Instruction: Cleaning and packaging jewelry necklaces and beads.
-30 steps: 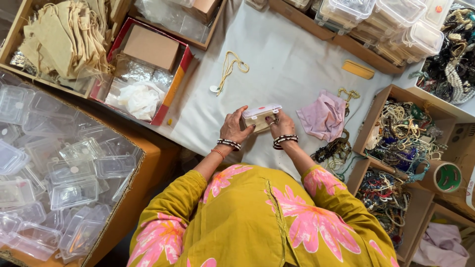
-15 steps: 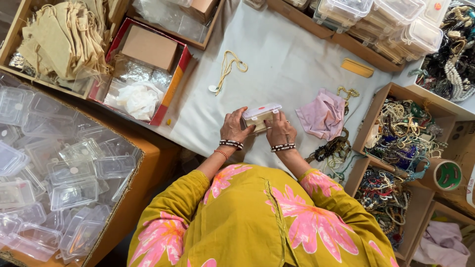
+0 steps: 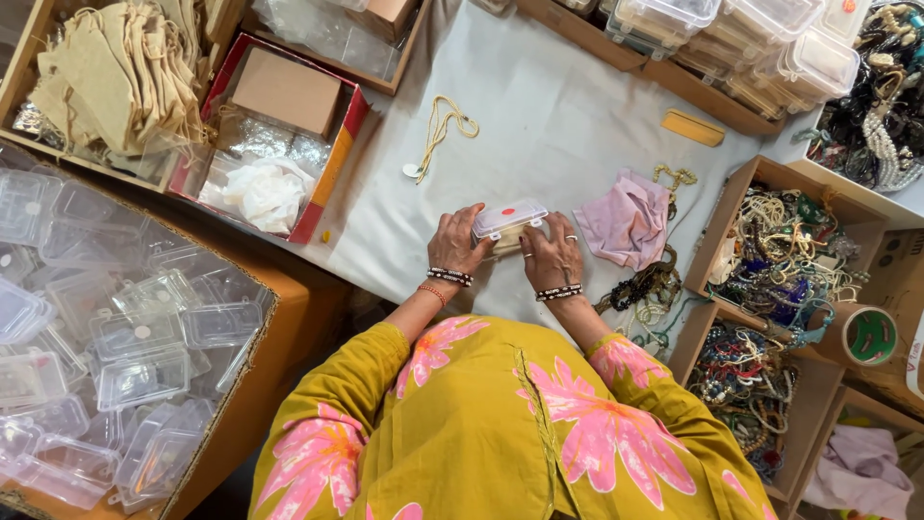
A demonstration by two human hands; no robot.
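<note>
A grey cloth-covered table point(image 3: 539, 116) is being worked at, ringed by cartons: empty clear plastic boxes point(image 3: 106, 356) piled at the left, beige drawstring pouches point(image 3: 106, 77) at the top left, trays of beaded necklaces point(image 3: 780, 250) at the right. At the near edge of the cloth a small clear plastic box point(image 3: 508, 220) with a red dot on its lid is being gripped from both ends, the left hand point(image 3: 454, 243) curled round one end, the right hand point(image 3: 551, 255) round the other, its fingers pressed against the side. Compared with a second ago the box is being held in nearly the same spot, tilted a little more, so the work appears to be going on at the lid rather than being finished. The long axis is being kept running left to right across the table, right end slightly farther away, lid facing up. A pink cloth point(image 3: 628, 220) is lying just beside the right hand.
</note>
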